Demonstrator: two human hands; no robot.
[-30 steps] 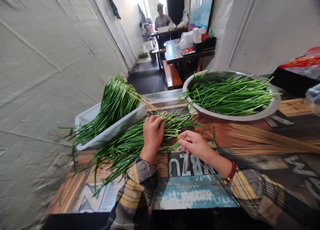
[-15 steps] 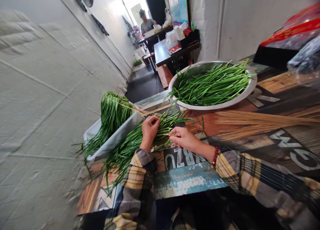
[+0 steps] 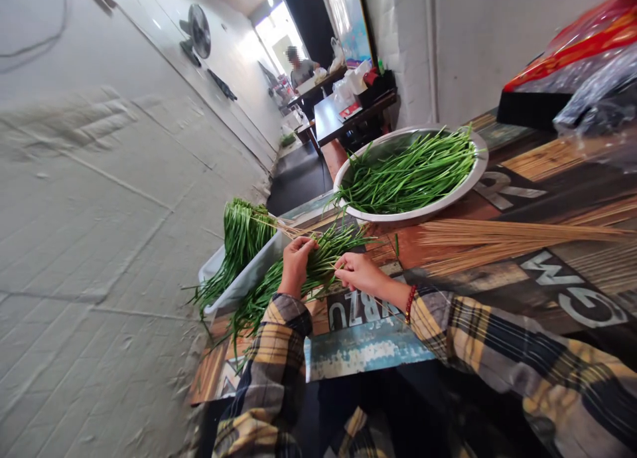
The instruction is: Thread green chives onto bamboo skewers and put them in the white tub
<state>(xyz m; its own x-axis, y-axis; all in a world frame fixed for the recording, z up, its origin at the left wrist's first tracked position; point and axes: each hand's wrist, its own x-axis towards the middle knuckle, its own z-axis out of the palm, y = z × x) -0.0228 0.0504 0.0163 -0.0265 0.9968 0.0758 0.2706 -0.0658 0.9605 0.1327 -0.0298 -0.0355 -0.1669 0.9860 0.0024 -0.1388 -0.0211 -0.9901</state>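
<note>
2 bare hands working over garlic chives [image 3: 263, 292] on a patterned wood-look table [image 3: 371, 352], plaid sleeves on the arms. Hands apart, close to each other. Left hand [image 3: 297, 267] sits on the pile of chives, fingers curled, thumb near the fingertips; can't tell if it's gripping stalks or just resting on them. Right hand [image 3: 359, 272] just to its right, at the cut ends; thumb and fingertips pinched on a thin skewer [image 3: 381, 303], mostly hidden by the hand. Red bead bracelet [image 3: 410, 304] on right wrist.

Chive pile lies flat on the table, leaves trailing toward the near left edge. White plastic tray [image 3: 222, 301] beside it, left, against the wall side; threaded chives [image 3: 243, 239] in it, draped in a thick bundle, leaf tips hanging over the rim. Sticks [image 3: 293, 229] poke from that bundle toward the left hand. Metal basin [image 3: 480, 162] beyond the right hand, with more loose chives [image 3: 413, 169] inside. Bamboo skewers [image 3: 462, 237] fanned out on the table, right of the hands. Red-and-clear plastic packaging [image 3: 587, 56] far right. Back: 1 person [image 3: 303, 72] at a far table, 1 wall fan [image 3: 200, 31].
</note>
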